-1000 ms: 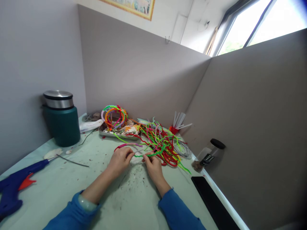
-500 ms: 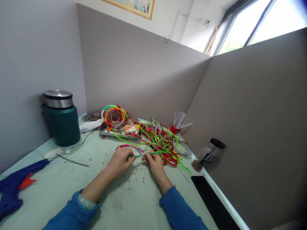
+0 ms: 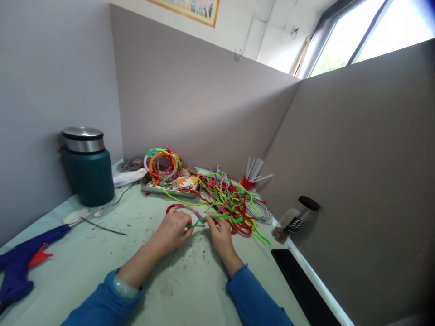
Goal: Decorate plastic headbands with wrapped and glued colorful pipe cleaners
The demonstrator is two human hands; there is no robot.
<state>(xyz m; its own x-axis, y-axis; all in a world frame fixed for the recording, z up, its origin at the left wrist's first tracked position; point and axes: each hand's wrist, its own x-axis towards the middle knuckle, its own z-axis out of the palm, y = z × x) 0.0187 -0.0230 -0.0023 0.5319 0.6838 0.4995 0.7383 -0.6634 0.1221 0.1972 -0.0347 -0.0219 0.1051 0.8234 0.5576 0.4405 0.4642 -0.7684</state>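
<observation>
Both hands pinch a green pipe cleaner (image 3: 217,217) low over the pale green table top (image 3: 190,285). My left hand (image 3: 172,230) is closed on its near end, fingertips pressed together. My right hand (image 3: 220,233) is closed on the same strand a little to the right. A pink and red pipe cleaner arc (image 3: 181,207) lies just beyond my left hand. The green strand runs right into a tangled pile of pipe cleaners (image 3: 227,199) in red, green, pink and yellow.
A metal tray (image 3: 163,190) with colourful rings (image 3: 161,164) and small bits stands behind. A green flask (image 3: 89,166) is at left, a blue glue gun (image 3: 20,265) at the near left. A jar (image 3: 295,220) and a black phone (image 3: 302,285) lie at right. Grey partitions enclose the desk.
Both hands have shifted slightly forward along the green pipe cleaner, the right hand turning a little. Everything else on the table stays where it was.
</observation>
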